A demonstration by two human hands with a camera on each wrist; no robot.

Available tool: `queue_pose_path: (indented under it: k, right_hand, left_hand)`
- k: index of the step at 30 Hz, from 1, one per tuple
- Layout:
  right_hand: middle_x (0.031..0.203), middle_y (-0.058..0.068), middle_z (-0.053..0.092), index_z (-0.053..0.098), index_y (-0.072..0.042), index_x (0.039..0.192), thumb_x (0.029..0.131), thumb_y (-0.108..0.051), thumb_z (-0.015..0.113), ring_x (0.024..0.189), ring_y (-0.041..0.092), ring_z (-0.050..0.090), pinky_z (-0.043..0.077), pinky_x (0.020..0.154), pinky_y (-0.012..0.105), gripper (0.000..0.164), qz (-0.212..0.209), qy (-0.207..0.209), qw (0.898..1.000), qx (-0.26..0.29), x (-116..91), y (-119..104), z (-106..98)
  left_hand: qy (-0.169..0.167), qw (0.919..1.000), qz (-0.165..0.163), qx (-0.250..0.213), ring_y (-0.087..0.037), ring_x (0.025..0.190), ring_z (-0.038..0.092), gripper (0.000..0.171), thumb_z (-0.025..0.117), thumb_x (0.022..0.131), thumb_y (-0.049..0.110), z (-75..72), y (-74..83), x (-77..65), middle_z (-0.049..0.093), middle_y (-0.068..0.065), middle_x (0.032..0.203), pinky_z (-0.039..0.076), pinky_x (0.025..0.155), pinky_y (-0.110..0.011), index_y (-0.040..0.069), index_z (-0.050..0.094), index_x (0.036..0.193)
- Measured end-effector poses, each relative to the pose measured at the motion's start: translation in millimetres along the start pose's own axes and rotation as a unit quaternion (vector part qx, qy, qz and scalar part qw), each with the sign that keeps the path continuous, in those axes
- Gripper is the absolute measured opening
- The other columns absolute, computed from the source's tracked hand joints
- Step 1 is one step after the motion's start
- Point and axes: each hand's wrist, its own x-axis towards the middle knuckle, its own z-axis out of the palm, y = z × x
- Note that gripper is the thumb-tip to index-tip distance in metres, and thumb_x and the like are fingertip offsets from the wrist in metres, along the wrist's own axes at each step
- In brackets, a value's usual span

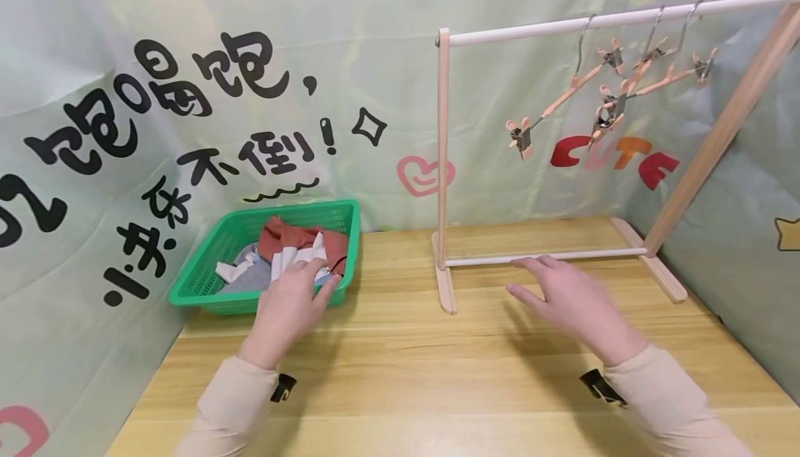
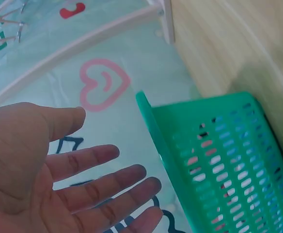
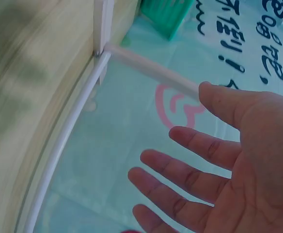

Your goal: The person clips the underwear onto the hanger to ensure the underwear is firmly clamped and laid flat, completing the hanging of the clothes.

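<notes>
My left hand is held over the front rim of a green plastic basket, its fingers relaxed and apart. Inside the basket lie folded or crumpled cloths: a rust-red one, a grey-blue one and a white one. The left wrist view shows the palm of that hand with nothing in it, beside the slotted basket wall. Over the table in front of the wooden rack, my right hand has its fingers spread and holds nothing. Its fingertips overlap the rack's lower white bar in the head view.
From the rack's top rail hang several clip hangers with metal-and-peach clips. A printed curtain rises behind the wooden table. The rack's slanted right post stands near the right-hand curtain.
</notes>
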Motion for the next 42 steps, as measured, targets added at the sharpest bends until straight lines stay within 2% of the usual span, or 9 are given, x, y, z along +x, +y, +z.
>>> queue_pose_path:
  k: [6,13,19,26,32,38,42]
  right_hand:
    - [0.132,0.016,0.076,0.072,-0.013,0.135,0.103,-0.046,0.071,0.105,0.037,0.078,0.063,0.076,0.054,0.046,-0.028,0.007,1.000,0.011,2.7,-17.7,8.1]
    - [0.121,0.011,0.079,0.075,-0.012,0.128,0.102,-0.039,0.073,0.099,0.028,0.079,0.064,0.075,0.047,0.037,-0.068,-0.005,0.997,0.022,3.8,-40.4,19.8]
    - [0.112,0.005,0.080,0.077,-0.014,0.122,0.100,-0.038,0.076,0.092,0.023,0.078,0.062,0.066,0.039,0.032,-0.101,0.002,0.995,0.018,3.4,-56.1,32.3]
    - [0.107,0.001,0.079,0.077,-0.017,0.120,0.101,-0.038,0.074,0.080,0.017,0.074,0.056,0.058,0.034,0.028,-0.133,-0.020,0.991,0.022,0.9,-75.2,43.7]
    - [0.099,-0.001,0.077,0.077,-0.015,0.118,0.100,-0.035,0.077,0.067,0.008,0.064,0.049,0.054,0.029,0.027,-0.163,-0.027,0.986,0.025,-1.1,-86.6,51.3]
    - [0.096,-0.002,0.075,0.077,-0.015,0.118,0.100,-0.035,0.076,0.066,0.005,0.061,0.050,0.055,0.028,0.027,-0.176,-0.045,0.983,0.034,-4.1,-96.4,56.6]
    - [0.087,-0.004,0.071,0.077,-0.013,0.116,0.100,-0.034,0.077,0.063,0.001,0.054,0.049,0.055,0.026,0.026,-0.186,-0.046,0.980,0.046,-5.9,-100.3,60.7]
  left_hand:
    - [-0.009,0.9999,-0.004,-0.008,-0.040,0.107,0.074,0.042,0.066,0.107,0.035,-8.3,-11.8,9.9,0.076,-0.019,0.127,0.061,0.079,-0.061,0.009,0.068,0.139]
    - [-0.018,0.9997,-0.014,0.001,-0.041,0.111,0.073,0.044,0.064,0.108,0.035,-11.2,-23.9,22.7,0.075,-0.019,0.129,0.060,0.085,-0.062,0.006,0.066,0.141]
    - [-0.031,0.9993,-0.017,0.006,-0.039,0.101,0.074,0.041,0.063,0.108,0.036,-11.5,-31.0,36.2,0.077,-0.020,0.121,0.060,0.081,-0.059,0.005,0.068,0.135]
    - [-0.060,0.9979,-0.024,0.012,-0.040,0.102,0.074,0.043,0.061,0.109,0.037,-13.1,-37.0,51.3,0.076,-0.022,0.120,0.060,0.082,-0.059,0.008,0.066,0.140]
    - [-0.077,0.9963,-0.030,0.025,-0.041,0.106,0.072,0.040,0.061,0.109,0.038,-13.1,-37.6,67.5,0.075,-0.020,0.125,0.058,0.087,-0.059,0.007,0.067,0.132]
    - [-0.118,0.9910,-0.054,0.032,-0.044,0.118,0.069,0.049,0.057,0.110,0.041,-7.9,-38.9,83.7,0.071,-0.018,0.136,0.056,0.092,-0.063,0.009,0.060,0.147]
    - [-0.139,0.9876,-0.068,0.027,-0.047,0.124,0.066,0.052,0.057,0.110,0.039,-0.6,-39.6,93.5,0.067,-0.019,0.145,0.053,0.096,-0.068,0.010,0.056,0.153]
